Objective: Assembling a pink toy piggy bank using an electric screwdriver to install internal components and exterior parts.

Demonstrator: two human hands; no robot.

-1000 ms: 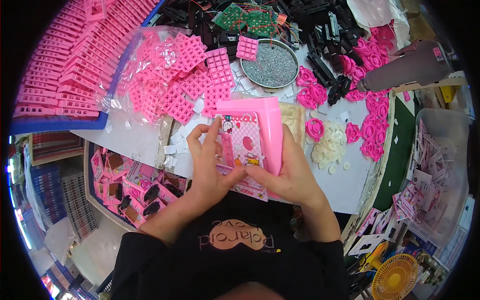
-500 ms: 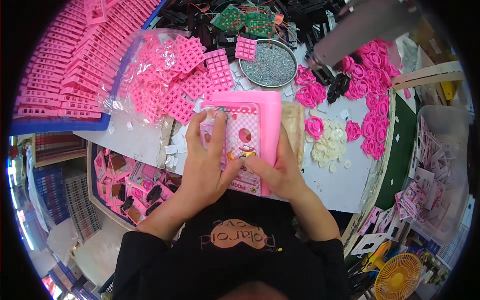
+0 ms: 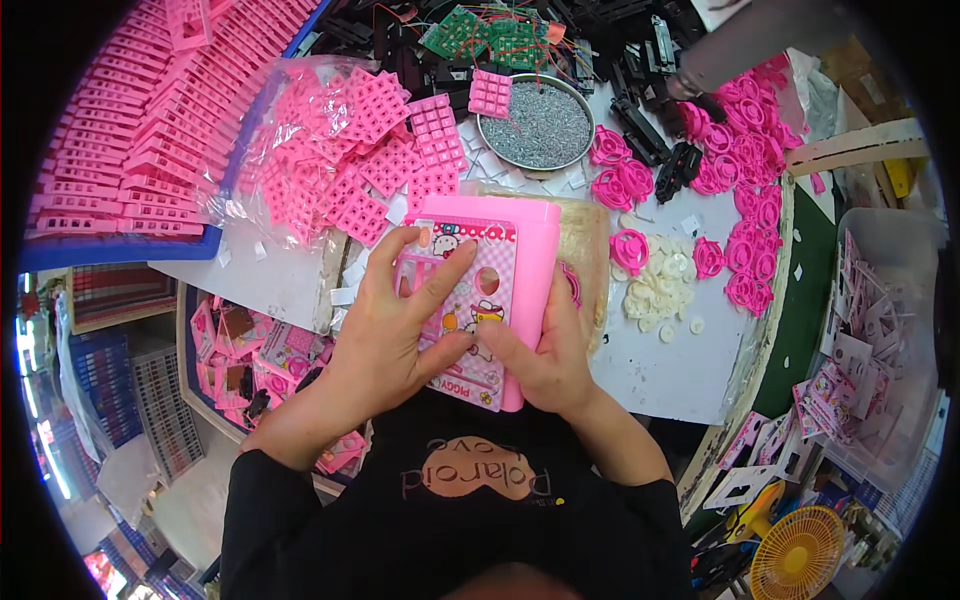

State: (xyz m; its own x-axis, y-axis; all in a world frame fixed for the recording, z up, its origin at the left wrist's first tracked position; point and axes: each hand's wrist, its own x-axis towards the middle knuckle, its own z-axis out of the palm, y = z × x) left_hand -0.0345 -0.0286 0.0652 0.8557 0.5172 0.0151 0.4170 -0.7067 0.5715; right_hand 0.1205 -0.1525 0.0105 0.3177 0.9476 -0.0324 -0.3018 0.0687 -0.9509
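A pink plastic toy box [image 3: 520, 265] with a cartoon sticker panel on its front lies flat in front of me. My left hand [image 3: 395, 325] is spread over the sticker face, fingers pressing on the panel. My right hand [image 3: 545, 355] grips the box's lower right edge, thumb on the sticker. Both hands hold the box just above the near table edge.
Pink keypad grids [image 3: 385, 165] spill from a clear bag beyond the box. A metal bowl of small screws [image 3: 535, 130] stands behind, with pink rings [image 3: 740, 140], white discs [image 3: 665, 290], green circuit boards [image 3: 480, 35] and stacked pink parts in a blue tray [image 3: 120, 150]. Another person's grey sleeve [image 3: 760, 40] reaches in top right.
The box has been laid flatter and turned face up. My left hand has spread over the sticker panel. The other person's sleeve has moved up and rightward.
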